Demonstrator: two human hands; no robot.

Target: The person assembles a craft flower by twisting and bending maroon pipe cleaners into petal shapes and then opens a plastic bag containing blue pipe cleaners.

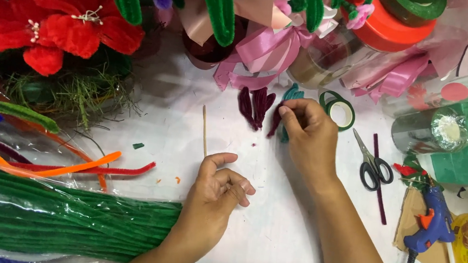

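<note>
Right grip: right hand (pixel 310 136) has its fingertips pinched shut on a dark maroon folded pipe-cleaner piece (pixel 275 122), at about 12 o'clock from the table's centre.
Left grip: left hand (pixel 215 194) holds nothing — fingers loosely curled, resting on the white table (pixel 270 234) near 6 o'clock.
Stick: a thin wooden stick (pixel 205 130) lies just beyond the left fingertips, at 11 o'clock from that hand, not touched.
Maroon petals: a cluster of folded maroon pieces (pixel 255 106) sits just at 9 o'clock of the pinched piece.
Teal piece: a teal pipe-cleaner bit (pixel 292 93) shows behind the right fingers.
Tape: a green floral tape roll (pixel 340 110) lies at 2 o'clock of the right hand.
Scissors: black-handled scissors (pixel 372 162) at 3 o'clock of the right wrist, well apart from it.
Glue gun: a blue glue gun (pixel 432 219) at 4 o'clock.
Stock: a bundle of green pipe cleaners in clear wrap (pixel 60 218) at 8 o'clock; orange and red ones (pixel 75 168) just above it.
Flowers: red pipe-cleaner flowers (pixel 59 17) at 10 o'clock.
</note>
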